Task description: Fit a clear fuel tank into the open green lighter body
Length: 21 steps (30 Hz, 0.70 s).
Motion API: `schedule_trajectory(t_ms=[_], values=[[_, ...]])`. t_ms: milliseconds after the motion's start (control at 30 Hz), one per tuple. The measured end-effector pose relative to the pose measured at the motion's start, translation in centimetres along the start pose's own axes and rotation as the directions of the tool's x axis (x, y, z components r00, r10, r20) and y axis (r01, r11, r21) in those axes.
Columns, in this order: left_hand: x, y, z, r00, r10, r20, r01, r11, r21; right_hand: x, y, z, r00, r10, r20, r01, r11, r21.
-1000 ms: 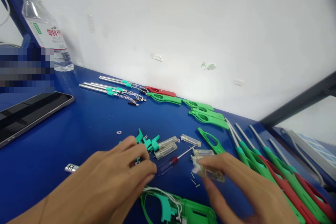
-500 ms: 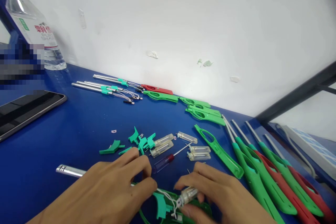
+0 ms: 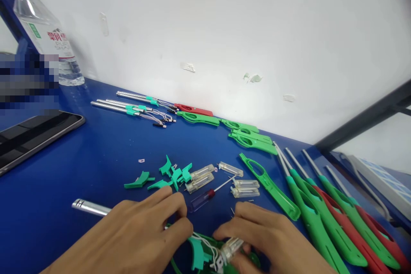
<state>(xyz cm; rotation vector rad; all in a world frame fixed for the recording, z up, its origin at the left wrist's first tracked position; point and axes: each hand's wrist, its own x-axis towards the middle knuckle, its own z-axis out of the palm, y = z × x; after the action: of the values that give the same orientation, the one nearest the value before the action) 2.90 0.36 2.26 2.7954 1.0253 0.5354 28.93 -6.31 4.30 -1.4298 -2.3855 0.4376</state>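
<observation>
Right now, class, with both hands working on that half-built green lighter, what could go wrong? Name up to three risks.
1. The thin white wires by the teal trigger could get pinched or pulled loose.
2. The clear tank in the right hand may slip while being seated.
3. The left hand could knock the loose teal parts or the screwdriver lying close by.

Clear fuel tank (image 3: pixel 231 247), a second ago above the table, now down at green lighter shell (image 3: pixel 205 257).
</observation>
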Motion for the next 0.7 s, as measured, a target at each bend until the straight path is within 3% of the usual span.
schedule_trajectory(t_ms=[700], values=[[-0.7,-1.0,1.6,0.992,-0.061,0.112,0.062,0.998,0.001,0.5,-0.3,0.2,0.998,-0.067,0.002,0.066,0.993,-0.101]])
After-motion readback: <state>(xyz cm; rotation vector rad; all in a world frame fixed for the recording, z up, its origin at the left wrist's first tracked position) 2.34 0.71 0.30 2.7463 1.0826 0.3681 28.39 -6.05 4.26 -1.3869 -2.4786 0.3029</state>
